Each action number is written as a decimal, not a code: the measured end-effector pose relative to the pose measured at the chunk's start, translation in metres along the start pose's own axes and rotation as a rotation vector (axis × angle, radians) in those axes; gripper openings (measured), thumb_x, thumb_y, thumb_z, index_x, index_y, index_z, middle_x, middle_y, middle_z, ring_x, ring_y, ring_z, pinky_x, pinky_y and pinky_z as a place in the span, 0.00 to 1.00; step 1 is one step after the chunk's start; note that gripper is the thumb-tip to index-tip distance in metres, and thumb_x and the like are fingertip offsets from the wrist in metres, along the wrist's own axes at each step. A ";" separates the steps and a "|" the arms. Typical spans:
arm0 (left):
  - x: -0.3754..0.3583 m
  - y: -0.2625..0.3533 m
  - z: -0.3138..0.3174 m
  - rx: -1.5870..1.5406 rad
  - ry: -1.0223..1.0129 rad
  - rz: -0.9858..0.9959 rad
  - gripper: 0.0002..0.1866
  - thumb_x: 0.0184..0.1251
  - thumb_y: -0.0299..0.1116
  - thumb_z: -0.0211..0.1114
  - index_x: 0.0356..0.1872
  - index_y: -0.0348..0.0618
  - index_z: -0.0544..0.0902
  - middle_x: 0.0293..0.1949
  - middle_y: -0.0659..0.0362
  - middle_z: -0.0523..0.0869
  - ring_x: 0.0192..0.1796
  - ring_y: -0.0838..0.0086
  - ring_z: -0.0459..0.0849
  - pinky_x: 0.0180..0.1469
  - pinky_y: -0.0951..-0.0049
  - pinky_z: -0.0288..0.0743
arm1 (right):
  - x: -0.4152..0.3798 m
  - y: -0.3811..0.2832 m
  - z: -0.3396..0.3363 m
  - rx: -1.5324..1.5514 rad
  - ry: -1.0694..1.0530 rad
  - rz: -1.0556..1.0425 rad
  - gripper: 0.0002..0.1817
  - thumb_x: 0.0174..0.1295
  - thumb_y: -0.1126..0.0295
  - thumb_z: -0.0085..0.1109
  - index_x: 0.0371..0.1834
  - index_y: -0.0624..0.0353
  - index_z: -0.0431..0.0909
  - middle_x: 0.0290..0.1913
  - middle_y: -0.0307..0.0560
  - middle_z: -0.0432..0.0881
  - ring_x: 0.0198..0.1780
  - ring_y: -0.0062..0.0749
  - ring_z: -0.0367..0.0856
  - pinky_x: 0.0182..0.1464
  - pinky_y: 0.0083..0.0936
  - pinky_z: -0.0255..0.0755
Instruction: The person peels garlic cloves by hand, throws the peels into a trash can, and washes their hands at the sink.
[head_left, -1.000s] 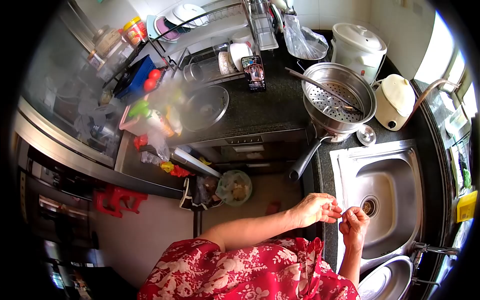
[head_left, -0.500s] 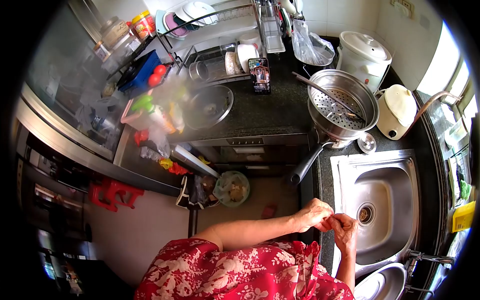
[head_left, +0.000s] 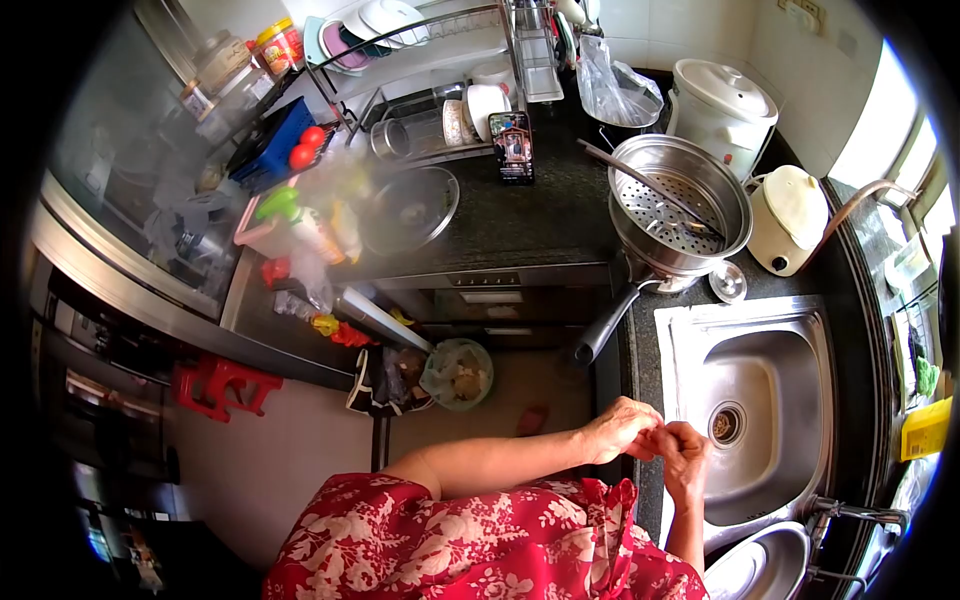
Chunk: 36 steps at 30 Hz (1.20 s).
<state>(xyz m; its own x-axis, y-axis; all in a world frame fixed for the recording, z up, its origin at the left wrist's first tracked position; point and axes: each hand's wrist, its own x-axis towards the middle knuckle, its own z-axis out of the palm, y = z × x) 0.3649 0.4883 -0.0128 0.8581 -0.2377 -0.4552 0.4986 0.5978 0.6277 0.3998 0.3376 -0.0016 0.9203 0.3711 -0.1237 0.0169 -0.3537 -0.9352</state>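
Over the counter edge at the sink's near-left corner, my two hands meet at the fingertips. My left hand (head_left: 619, 430) comes across from the left with its fingers bent and closed. My right hand (head_left: 684, 458) has its thumb and fingers pinched together against the left fingertips. Whatever lies between them, if anything, is too small or hidden to make out. Just right of my hands is the steel sink (head_left: 765, 400), with a drain strainer (head_left: 726, 424) in its floor. A steel basin (head_left: 768, 567) leans at the sink's near end.
A steamer pot (head_left: 690, 205) with tongs across it stands beyond the sink, its black handle (head_left: 605, 325) jutting over the counter edge. Nearby are a cream cooker (head_left: 790, 220) and a white cooker (head_left: 725, 115). A phone (head_left: 513, 148) leans on the dish rack. A bin (head_left: 458, 374) sits below.
The view has shifted slightly, so everything sits a little further left. My hands stay together at the fingertips, with only slight finger movement.
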 end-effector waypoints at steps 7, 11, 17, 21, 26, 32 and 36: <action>0.000 -0.007 0.003 0.090 0.041 0.097 0.10 0.61 0.30 0.51 0.36 0.33 0.76 0.32 0.55 0.79 0.36 0.73 0.79 0.38 0.71 0.77 | -0.002 -0.008 0.012 -0.305 -0.030 -0.195 0.08 0.51 0.72 0.54 0.30 0.66 0.76 0.26 0.57 0.78 0.29 0.48 0.79 0.32 0.35 0.71; 0.000 -0.005 0.003 0.032 0.056 0.074 0.09 0.60 0.29 0.52 0.35 0.33 0.77 0.31 0.55 0.79 0.35 0.73 0.80 0.37 0.70 0.78 | -0.001 -0.014 0.009 -0.334 -0.078 -0.205 0.07 0.50 0.73 0.52 0.30 0.65 0.76 0.27 0.57 0.78 0.29 0.49 0.78 0.32 0.36 0.71; 0.004 -0.010 -0.001 -0.030 0.065 0.023 0.08 0.60 0.28 0.53 0.34 0.34 0.76 0.31 0.54 0.80 0.34 0.71 0.81 0.37 0.68 0.78 | -0.003 -0.007 0.010 -0.369 -0.055 -0.224 0.07 0.48 0.75 0.53 0.28 0.68 0.76 0.23 0.56 0.78 0.24 0.36 0.78 0.29 0.27 0.70; 0.004 -0.008 -0.001 -0.141 0.032 -0.011 0.09 0.60 0.27 0.51 0.37 0.32 0.75 0.33 0.50 0.80 0.36 0.64 0.81 0.40 0.63 0.78 | -0.002 -0.007 0.005 -0.271 -0.001 -0.180 0.05 0.49 0.73 0.54 0.25 0.64 0.74 0.21 0.55 0.77 0.24 0.41 0.78 0.28 0.31 0.70; 0.000 0.006 0.004 -0.228 -0.028 -0.076 0.11 0.57 0.25 0.52 0.39 0.30 0.74 0.33 0.45 0.80 0.33 0.61 0.82 0.40 0.63 0.78 | 0.000 -0.007 -0.003 0.226 0.096 0.036 0.03 0.52 0.75 0.54 0.24 0.63 0.74 0.16 0.34 0.70 0.19 0.15 0.66 0.20 0.15 0.59; -0.005 0.014 0.015 0.124 -0.026 0.026 0.08 0.55 0.22 0.57 0.36 0.30 0.78 0.28 0.52 0.81 0.28 0.72 0.81 0.31 0.73 0.78 | -0.001 -0.015 0.002 0.538 0.120 0.156 0.05 0.53 0.73 0.57 0.23 0.61 0.74 0.15 0.32 0.68 0.14 0.12 0.60 0.15 0.10 0.50; 0.000 0.010 0.014 0.372 0.024 0.166 0.06 0.55 0.23 0.58 0.31 0.31 0.79 0.21 0.56 0.80 0.22 0.77 0.79 0.22 0.80 0.75 | -0.004 -0.009 0.007 0.528 0.107 0.148 0.06 0.54 0.72 0.58 0.23 0.61 0.74 0.14 0.32 0.68 0.13 0.12 0.59 0.14 0.10 0.49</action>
<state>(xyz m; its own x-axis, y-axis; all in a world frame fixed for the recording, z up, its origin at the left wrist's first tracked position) 0.3713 0.4837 0.0019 0.9298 -0.1406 -0.3401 0.3675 0.3074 0.8777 0.3932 0.3448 0.0049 0.9329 0.2516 -0.2578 -0.2885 0.0933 -0.9529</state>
